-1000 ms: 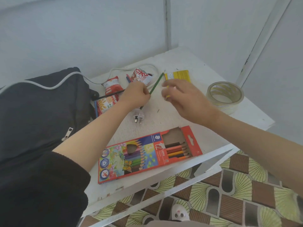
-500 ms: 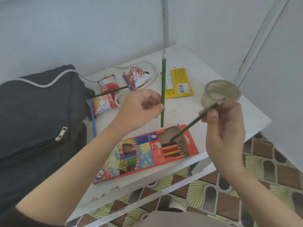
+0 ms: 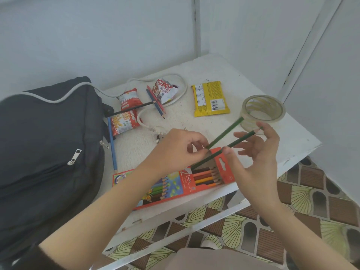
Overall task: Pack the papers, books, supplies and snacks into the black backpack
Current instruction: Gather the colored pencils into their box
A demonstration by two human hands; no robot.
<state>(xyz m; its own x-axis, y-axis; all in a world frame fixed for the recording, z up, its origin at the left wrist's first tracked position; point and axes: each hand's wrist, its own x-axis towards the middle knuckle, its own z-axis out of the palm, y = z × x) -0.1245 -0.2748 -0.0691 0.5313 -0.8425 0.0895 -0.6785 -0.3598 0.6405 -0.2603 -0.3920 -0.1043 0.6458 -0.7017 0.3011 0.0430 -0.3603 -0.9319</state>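
Our left hand (image 3: 175, 151) pinched the upper green pencil (image 3: 226, 132), our right hand (image 3: 255, 164) the lower green pencil (image 3: 240, 139), both angled toward the pencil box's (image 3: 187, 185) open end.

The black fabric backpack (image 3: 39, 143) runs off the left edge. The left forearm (image 3: 120, 201) covers the middle of the red cardboard coloured-pencil box (image 3: 194, 184). The left hand (image 3: 175, 149) hides the lower end of its dark green pencil (image 3: 226, 132) and most of the white plug (image 3: 158, 137) on the tabletop (image 3: 224, 75). Print on the yellow foil snack wrapper (image 3: 210, 98) is too small to read.
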